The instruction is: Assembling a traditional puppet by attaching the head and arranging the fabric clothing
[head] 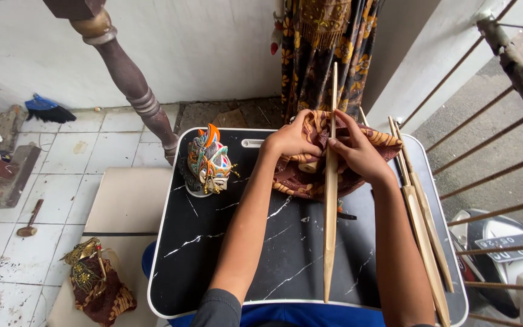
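My left hand (290, 139) and my right hand (358, 151) both grip a bundle of brown patterned batik cloth (310, 175) at the far side of a black marble-look lap tray (213, 254). A long wooden rod (330, 218) runs through the cloth toward me and rests on the tray; my right fingers press against it. A short pale wooden peg shows inside the cloth between my hands. A painted puppet head (208, 163) with an orange crest stands on the tray, left of my left hand.
Two more wooden rods (422, 224) lie along the tray's right edge. A clothed puppet body (98, 287) lies on the floor at left, beyond it a small hammer (29, 219). A turned wooden post (129, 79), hanging batik cloth (328, 54) and a metal railing (509, 54) surround the tray.
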